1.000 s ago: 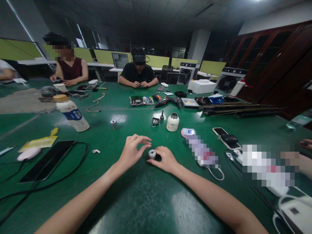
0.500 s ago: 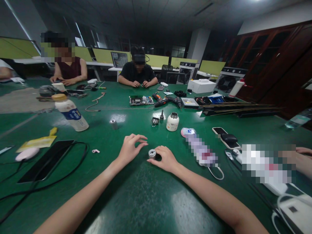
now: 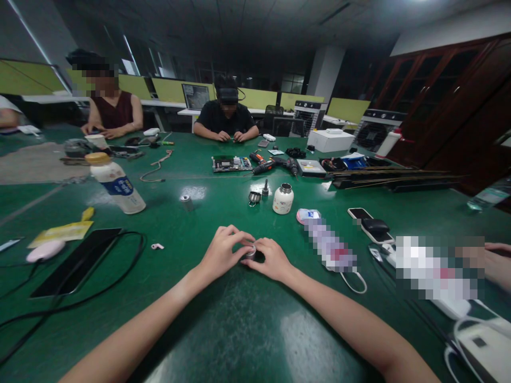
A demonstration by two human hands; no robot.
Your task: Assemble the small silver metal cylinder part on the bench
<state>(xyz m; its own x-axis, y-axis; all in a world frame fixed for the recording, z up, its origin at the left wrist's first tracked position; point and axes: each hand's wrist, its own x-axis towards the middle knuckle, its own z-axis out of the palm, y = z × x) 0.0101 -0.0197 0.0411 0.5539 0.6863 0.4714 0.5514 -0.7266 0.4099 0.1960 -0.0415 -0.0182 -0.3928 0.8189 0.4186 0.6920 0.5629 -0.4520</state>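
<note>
A small silver metal cylinder stands on the green table between my two hands. My left hand curls over it from the left, fingertips pinched on its top. My right hand holds it from the right, fingers wrapped at its side. Most of the cylinder is hidden by my fingers.
Beyond my hands lie a white jar, a small metal part, a clip and a drill. A white bottle, a dark phone with cable and an earbud lie left. Two people sit across; another person's hand rests right.
My left hand, which hovered open-fingered to the left of the cylinder, has moved right and closed onto its top. My right hand has stayed in place.
</note>
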